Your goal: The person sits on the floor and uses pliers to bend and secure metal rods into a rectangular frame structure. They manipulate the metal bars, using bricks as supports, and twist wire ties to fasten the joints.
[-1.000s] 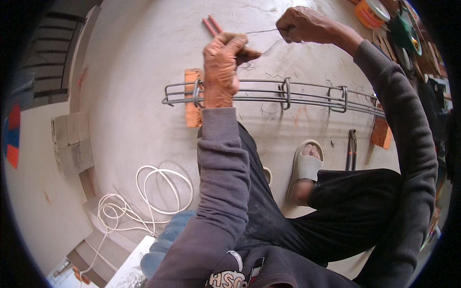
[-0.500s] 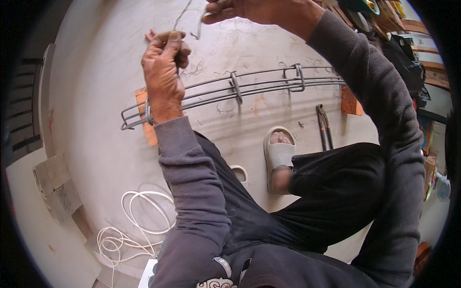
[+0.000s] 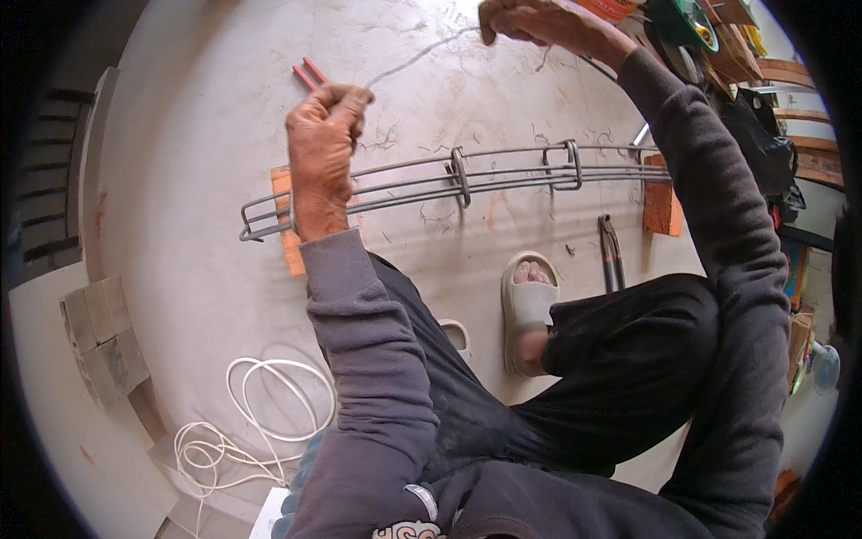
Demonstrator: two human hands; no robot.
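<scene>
A thin grey wire [image 3: 422, 55] stretches between my two hands above the floor. My left hand [image 3: 323, 148] pinches its lower end in closed fingers. At the top, my right hand [image 3: 539, 23] has curled fingers closed round the other end, up and to the right. Below the hands lies a long steel rebar cage [image 3: 576, 166] with square stirrups, propped on an orange brick [image 3: 289, 258] at the left and another brick [image 3: 663, 208] at the right. My left wrist hides part of the cage's left end.
A red-handled tool [image 3: 311, 74] lies beyond my left hand. Pincers [image 3: 612, 256] with orange-and-black handles rest near my sandalled foot [image 3: 532, 296]. Wire scraps litter the floor. White cable [image 3: 235, 395] coils at lower left, near grey blocks [image 3: 106, 332]. A black bag [image 3: 759, 135] and timber crowd the right.
My right hand has moved right, away from my left, drawing the wire out between them. My left hand has shifted slightly right and down in view, uncovering more of the red-handled tool.
</scene>
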